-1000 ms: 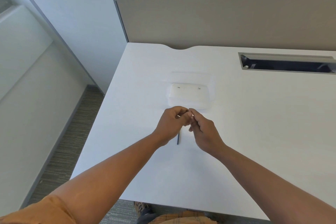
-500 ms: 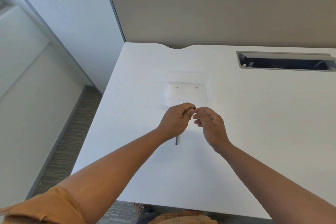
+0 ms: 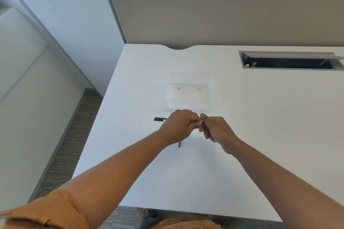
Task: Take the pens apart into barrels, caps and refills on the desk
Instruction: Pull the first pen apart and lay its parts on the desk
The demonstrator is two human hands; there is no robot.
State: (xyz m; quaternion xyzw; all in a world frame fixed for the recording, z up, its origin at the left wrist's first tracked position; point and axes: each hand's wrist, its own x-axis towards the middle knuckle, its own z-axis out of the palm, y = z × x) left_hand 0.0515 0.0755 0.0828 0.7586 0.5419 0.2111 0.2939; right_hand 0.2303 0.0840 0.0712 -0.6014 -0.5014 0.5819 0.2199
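Fingers (image 3: 197, 120) of both hands pinch pen part; clear tray (image 3: 189, 96) beyond.

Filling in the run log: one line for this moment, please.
left hand: grips thin pen part | right hand: pinches its end | dark pen piece: on desk | clear container: behind hands

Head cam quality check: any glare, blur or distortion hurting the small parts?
Head view: wide-angle bowing of the desk edges; even soft light, faint shadows; clear tray nearly washes out against the white; thin part between left hand and right hand too small to resolve.
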